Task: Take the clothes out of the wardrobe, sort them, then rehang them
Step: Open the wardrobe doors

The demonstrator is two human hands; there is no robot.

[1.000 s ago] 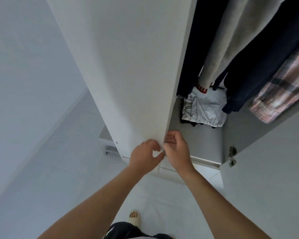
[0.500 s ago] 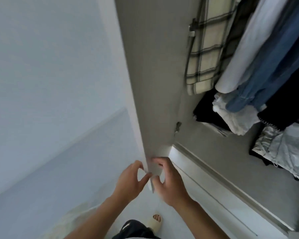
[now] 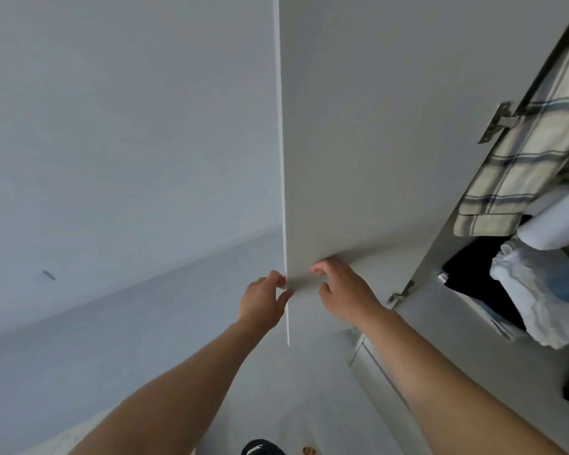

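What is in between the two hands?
The thin front edge of the open wardrobe door, seen in the head view. The left hand touches its outer side, the right hand its inner side.

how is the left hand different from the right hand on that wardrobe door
The left hand pinches the thin front edge of the pale grey wardrobe door from the outer side; the right hand rests on the door's inner face, fingers loosely curled. The left hand sits slightly lower than the right hand. Both are bare and touch the door near its lower corner.
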